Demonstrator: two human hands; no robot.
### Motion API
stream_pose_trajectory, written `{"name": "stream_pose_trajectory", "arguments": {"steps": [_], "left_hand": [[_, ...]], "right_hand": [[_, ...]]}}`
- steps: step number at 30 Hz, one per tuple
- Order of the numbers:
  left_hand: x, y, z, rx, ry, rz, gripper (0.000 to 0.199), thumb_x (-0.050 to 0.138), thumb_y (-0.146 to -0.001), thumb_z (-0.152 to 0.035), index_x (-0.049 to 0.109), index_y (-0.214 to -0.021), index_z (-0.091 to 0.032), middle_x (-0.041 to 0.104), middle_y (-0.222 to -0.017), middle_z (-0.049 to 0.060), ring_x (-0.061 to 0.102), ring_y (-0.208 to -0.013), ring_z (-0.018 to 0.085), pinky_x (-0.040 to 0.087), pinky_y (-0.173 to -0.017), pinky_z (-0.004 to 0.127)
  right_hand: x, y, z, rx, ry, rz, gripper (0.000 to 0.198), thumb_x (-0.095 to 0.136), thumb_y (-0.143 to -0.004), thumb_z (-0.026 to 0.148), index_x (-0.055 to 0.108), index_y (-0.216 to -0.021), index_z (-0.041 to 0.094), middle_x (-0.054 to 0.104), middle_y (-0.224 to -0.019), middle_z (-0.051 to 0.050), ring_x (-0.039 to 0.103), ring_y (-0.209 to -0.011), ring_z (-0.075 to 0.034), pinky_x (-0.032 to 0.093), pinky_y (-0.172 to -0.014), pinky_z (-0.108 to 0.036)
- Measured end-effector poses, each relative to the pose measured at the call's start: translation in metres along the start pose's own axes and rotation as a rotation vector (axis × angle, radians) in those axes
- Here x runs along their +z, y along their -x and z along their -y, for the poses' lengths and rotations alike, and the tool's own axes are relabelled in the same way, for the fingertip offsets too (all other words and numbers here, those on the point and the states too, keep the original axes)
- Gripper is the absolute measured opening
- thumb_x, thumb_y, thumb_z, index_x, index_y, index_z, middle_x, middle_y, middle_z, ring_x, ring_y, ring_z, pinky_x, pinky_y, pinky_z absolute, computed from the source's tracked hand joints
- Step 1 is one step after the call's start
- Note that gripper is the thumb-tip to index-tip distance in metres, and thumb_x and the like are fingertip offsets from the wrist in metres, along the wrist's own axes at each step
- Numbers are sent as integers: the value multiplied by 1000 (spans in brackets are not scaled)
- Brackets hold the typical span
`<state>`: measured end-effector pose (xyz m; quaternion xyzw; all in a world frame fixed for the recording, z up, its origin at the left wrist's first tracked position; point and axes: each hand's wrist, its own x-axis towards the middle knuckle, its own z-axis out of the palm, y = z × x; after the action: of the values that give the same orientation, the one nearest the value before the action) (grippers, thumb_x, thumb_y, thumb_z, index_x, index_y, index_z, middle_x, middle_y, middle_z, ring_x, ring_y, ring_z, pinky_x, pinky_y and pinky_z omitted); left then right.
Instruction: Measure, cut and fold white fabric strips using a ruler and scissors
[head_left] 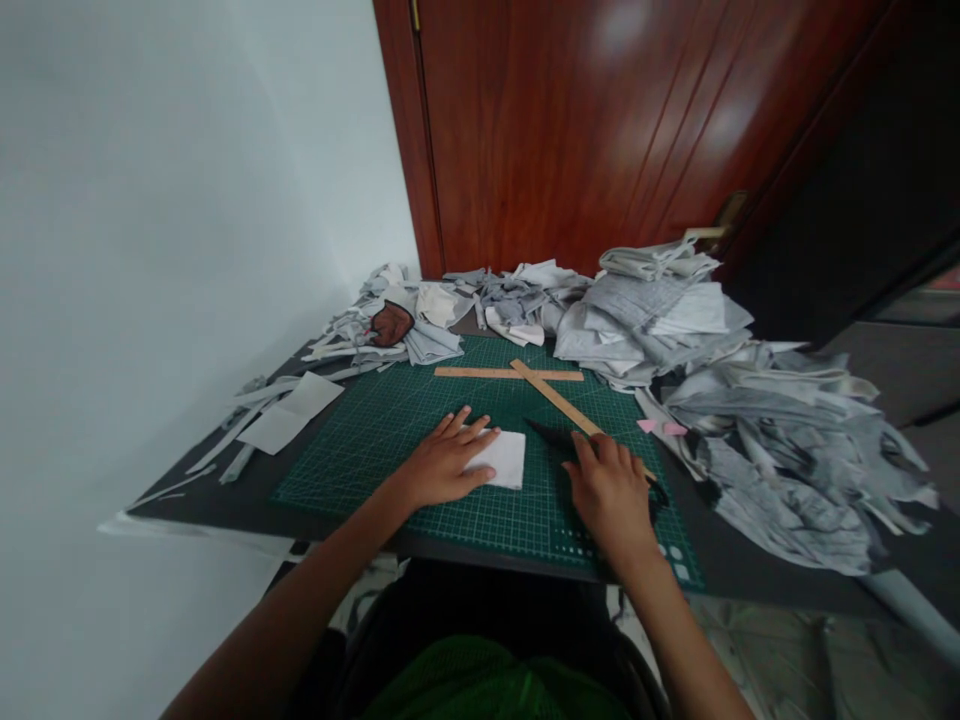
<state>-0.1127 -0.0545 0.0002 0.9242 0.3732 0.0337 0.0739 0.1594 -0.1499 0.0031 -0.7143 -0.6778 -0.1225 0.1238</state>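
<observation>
My left hand (450,460) lies flat with fingers spread, its fingertips and thumb resting on a small white square of folded cloth (510,460). The cloth is on a green cutting mat (360,450). To its right, my right hand (611,492) is curled over a pair of black scissors (551,433). Their dark blades point up and left, and a handle loop shows at the hand's right side. Most of the handle is hidden under the hand. Just beyond lie two wooden rulers, one crosswise (472,373) and one slanting (555,398) over it toward my right hand.
Grey and white fabric is heaped at the back right (645,320) and right (787,450). Scraps (517,300) line the back edge, with a brown piece (392,324) among them. A pale sheet (292,412) lies left. A white wall (225,200) and wooden door (562,130) bound the table.
</observation>
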Motion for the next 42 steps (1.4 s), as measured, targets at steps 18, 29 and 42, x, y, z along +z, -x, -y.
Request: {"name": "stream_pose_trajectory", "arguments": {"steps": [18, 29, 42], "left_hand": [[-7, -107, 25, -39, 42, -188, 36, 47, -105, -41, 63, -133, -25, 55, -141, 11, 41, -142, 31, 30, -119, 54], [5, -106, 25, -32, 51, -252, 47, 54, -103, -43, 58, -145, -24, 51, -149, 14, 41, -143, 36, 27, -122, 60], [-6, -99, 18, -54, 24, -259, 35, 54, -102, -44, 66, -124, -19, 62, -128, 14, 54, -125, 34, 42, -108, 53]], "right_hand": [[41, 12, -29, -62, 44, -21, 6, 58, -101, 20, 64, -99, 22, 71, -95, -10, 69, -90, -30, 47, -78, -42], [1, -47, -77, -125, 64, -208, 18, 48, -103, 21, 65, -111, 21, 70, -91, -11, 68, -82, -30, 46, -72, -40], [18, -217, -100, -213, -384, 195, 32, 48, -97, 24, 78, -107, 16, 81, -102, -14, 74, -97, -27, 53, -88, -35]]}}
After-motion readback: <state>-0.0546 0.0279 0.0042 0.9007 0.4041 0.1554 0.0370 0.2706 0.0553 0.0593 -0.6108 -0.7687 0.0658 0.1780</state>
